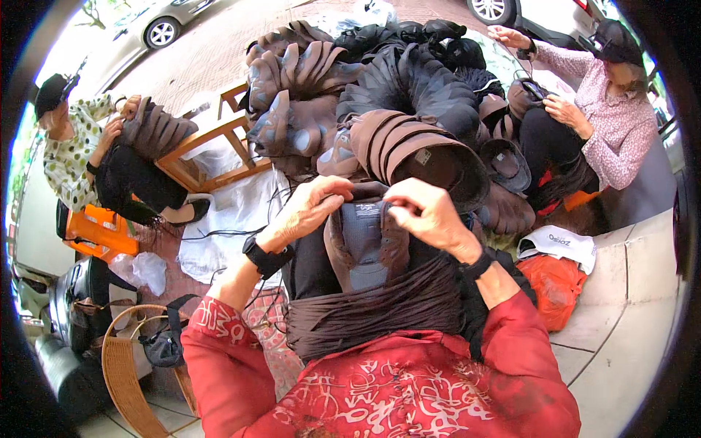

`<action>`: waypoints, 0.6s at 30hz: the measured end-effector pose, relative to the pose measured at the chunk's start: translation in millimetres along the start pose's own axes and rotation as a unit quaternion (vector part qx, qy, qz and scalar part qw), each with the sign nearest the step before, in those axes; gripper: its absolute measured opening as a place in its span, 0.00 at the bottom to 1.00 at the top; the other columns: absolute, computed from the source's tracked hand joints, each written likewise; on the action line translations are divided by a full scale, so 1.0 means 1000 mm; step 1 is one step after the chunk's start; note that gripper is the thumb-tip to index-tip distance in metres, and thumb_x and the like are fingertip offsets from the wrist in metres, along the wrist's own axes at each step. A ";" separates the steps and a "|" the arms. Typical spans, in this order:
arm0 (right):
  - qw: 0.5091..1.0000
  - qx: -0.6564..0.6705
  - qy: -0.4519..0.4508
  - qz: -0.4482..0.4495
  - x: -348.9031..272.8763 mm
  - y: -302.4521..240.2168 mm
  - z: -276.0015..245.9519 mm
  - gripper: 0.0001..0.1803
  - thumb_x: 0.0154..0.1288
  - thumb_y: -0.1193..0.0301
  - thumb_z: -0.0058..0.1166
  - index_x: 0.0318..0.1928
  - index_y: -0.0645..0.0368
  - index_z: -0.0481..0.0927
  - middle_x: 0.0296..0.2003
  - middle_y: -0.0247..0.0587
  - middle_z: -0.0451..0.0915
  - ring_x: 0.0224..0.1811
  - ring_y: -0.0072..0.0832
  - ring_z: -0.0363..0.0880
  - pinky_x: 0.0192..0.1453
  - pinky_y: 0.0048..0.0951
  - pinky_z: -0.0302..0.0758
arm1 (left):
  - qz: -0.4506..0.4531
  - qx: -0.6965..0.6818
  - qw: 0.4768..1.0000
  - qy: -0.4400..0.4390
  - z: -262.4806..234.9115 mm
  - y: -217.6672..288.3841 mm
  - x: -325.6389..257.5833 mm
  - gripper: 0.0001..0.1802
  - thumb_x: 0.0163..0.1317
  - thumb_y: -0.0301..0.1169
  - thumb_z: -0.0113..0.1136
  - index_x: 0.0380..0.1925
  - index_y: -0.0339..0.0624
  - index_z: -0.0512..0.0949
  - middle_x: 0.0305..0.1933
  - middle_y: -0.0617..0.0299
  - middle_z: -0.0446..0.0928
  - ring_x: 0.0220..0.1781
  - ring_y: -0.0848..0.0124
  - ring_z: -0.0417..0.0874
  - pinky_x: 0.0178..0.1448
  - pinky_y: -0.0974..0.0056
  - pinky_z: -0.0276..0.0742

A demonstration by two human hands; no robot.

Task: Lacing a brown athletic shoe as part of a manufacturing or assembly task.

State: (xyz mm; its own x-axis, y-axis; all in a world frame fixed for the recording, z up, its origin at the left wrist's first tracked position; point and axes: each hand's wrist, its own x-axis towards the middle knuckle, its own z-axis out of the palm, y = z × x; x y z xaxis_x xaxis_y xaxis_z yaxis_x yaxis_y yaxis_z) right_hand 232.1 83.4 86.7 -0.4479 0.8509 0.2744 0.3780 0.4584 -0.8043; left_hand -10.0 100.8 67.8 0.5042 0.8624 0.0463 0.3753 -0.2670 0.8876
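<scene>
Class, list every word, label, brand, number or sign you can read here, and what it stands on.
Wording isn't copied here, only located.
White item, right: dark printed lettering.
Shoe upper between left hand and right hand: pale print on its grey inside, too small to read.
Stack of brown uppers: small pale tag inside, too small to read.
Red shirt: pale script-like pattern, unclear as words.
</scene>
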 end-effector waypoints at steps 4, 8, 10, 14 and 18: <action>0.968 -0.126 -0.070 -0.207 0.011 -0.006 0.038 0.13 0.47 0.71 0.56 0.37 0.60 0.76 0.39 0.42 0.74 0.45 0.39 0.72 0.51 0.37 0.69 | 0.089 0.123 0.988 -0.005 0.007 -0.027 -0.015 0.23 0.44 0.22 0.47 0.46 0.40 0.72 0.49 0.51 0.68 0.53 0.55 0.68 0.60 0.59 0.61; 0.967 -0.184 -0.092 -0.150 0.012 0.005 0.050 0.20 0.45 0.64 0.60 0.41 0.56 0.75 0.41 0.40 0.72 0.46 0.40 0.70 0.52 0.37 0.67 | -0.004 0.039 0.998 -0.044 0.009 -0.035 -0.021 0.26 0.41 0.20 0.50 0.46 0.42 0.70 0.49 0.51 0.62 0.53 0.60 0.68 0.51 0.64 0.71; 0.962 -0.208 -0.093 -0.148 0.011 0.010 0.052 0.22 0.44 0.61 0.62 0.41 0.54 0.74 0.39 0.39 0.73 0.45 0.39 0.70 0.49 0.37 0.68 | 0.001 -0.008 0.998 -0.054 0.005 -0.036 -0.022 0.23 0.40 0.20 0.53 0.43 0.42 0.70 0.49 0.53 0.60 0.51 0.62 0.68 0.44 0.67 0.74; 0.956 -0.249 -0.088 -0.131 0.008 0.016 0.052 0.22 0.40 0.60 0.63 0.38 0.53 0.75 0.35 0.37 0.72 0.42 0.37 0.70 0.45 0.38 0.68 | 0.045 0.060 0.995 -0.065 0.008 -0.027 -0.021 0.17 0.42 0.21 0.56 0.36 0.40 0.69 0.45 0.57 0.61 0.47 0.66 0.68 0.41 0.70 0.76; 0.949 -0.295 -0.046 -0.104 0.005 0.017 0.065 0.24 0.36 0.61 0.64 0.37 0.54 0.75 0.33 0.38 0.71 0.42 0.36 0.69 0.44 0.37 0.68 | 0.093 0.165 0.982 -0.024 0.027 -0.022 -0.008 0.17 0.38 0.23 0.57 0.32 0.35 0.68 0.39 0.50 0.62 0.42 0.56 0.69 0.45 0.60 0.71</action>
State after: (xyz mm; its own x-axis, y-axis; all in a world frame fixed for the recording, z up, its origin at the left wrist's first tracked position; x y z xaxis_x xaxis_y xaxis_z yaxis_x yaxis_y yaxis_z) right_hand 183.6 79.3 40.0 -0.6208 0.7133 0.3252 0.6494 0.7003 -0.2964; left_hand -1.5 88.4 35.4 0.6204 0.7668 0.1645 0.5008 -0.5487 0.6693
